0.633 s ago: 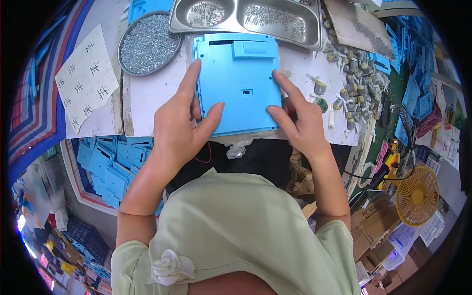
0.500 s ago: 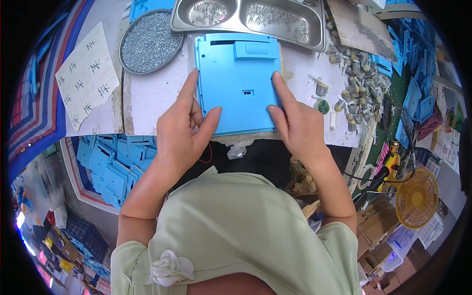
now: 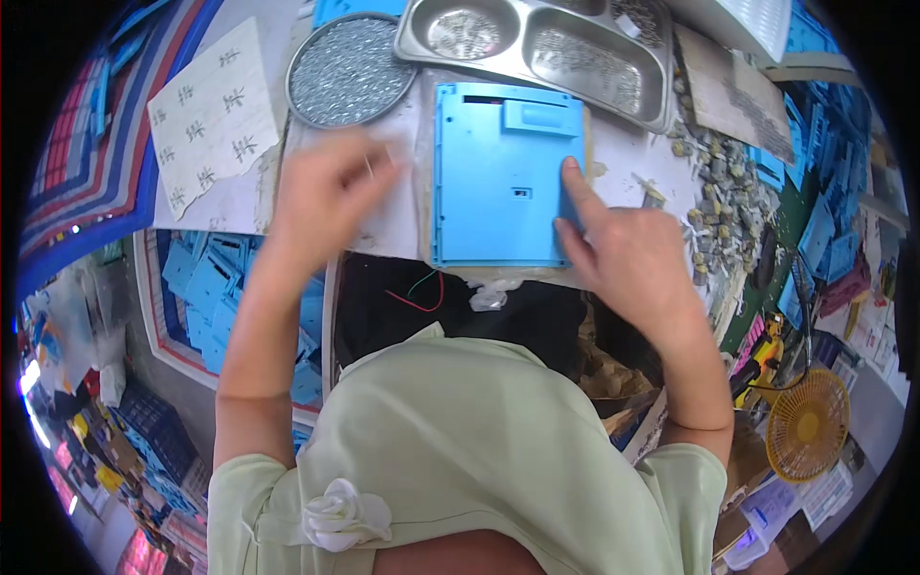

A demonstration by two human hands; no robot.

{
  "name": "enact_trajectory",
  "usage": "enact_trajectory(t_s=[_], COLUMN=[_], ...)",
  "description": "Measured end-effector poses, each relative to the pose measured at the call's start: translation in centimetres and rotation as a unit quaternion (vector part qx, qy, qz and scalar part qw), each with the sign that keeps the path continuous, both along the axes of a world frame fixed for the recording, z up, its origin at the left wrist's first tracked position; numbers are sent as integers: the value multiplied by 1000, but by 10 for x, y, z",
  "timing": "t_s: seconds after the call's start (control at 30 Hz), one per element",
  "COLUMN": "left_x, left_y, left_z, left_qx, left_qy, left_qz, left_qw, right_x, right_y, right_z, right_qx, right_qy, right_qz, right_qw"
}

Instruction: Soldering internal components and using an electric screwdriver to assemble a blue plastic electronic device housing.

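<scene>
Right hand pressing forefinger on blue plastic panel, fingers apart. Left hand, blurred beside panel, grip unclear. Assembly seemingly midway.

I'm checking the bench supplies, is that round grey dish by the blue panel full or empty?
Full. The round grey dish is covered rim to rim with small shiny metal bits, probably screws; no bare bottom shows. The left hand is just below it.

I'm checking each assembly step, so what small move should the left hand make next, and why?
Probably on to the round tray of screws for a pick. The left hand is off the blue panel, blurred beside that tray, and whether it holds anything is unclear. The right hand pins the panel's right edge with one finger.
</scene>
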State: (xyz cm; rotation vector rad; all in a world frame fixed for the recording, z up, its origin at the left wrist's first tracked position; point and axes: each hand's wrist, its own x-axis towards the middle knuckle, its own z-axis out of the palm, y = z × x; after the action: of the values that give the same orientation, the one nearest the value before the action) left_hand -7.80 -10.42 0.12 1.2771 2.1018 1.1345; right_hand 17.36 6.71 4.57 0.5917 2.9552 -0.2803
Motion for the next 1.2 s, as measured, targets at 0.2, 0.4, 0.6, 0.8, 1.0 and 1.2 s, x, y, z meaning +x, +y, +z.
enact_trajectory(t_s=[0.2,0.4,0.6,0.8,1.0,1.2], left_x=[-6,42,35,45,41,39], left_y=[-3,-22,-23,-26,-23,-26], left_z=[20,2,-6,-1,-2,-7], left_qx=[16,-57,-46,-49,-53,-125], left_qy=[43,46,86,154,105,-109], left_qz=[-41,-205,-249,-261,-252,-190], left_qw=[998,976,964,952,961,968], right_x=[5,6,11,19,18,16], right_y=[1,-4,5,20,4,1], right_z=[-5,-8,-14,-28,-32,-28], right_qx=[-121,-175,-298,-381,-235,-93], right_qy=[51,80,115,137,143,70], right_qz=[-49,-81,-117,-115,-64,-24], right_qw=[990,978,941,907,959,993])
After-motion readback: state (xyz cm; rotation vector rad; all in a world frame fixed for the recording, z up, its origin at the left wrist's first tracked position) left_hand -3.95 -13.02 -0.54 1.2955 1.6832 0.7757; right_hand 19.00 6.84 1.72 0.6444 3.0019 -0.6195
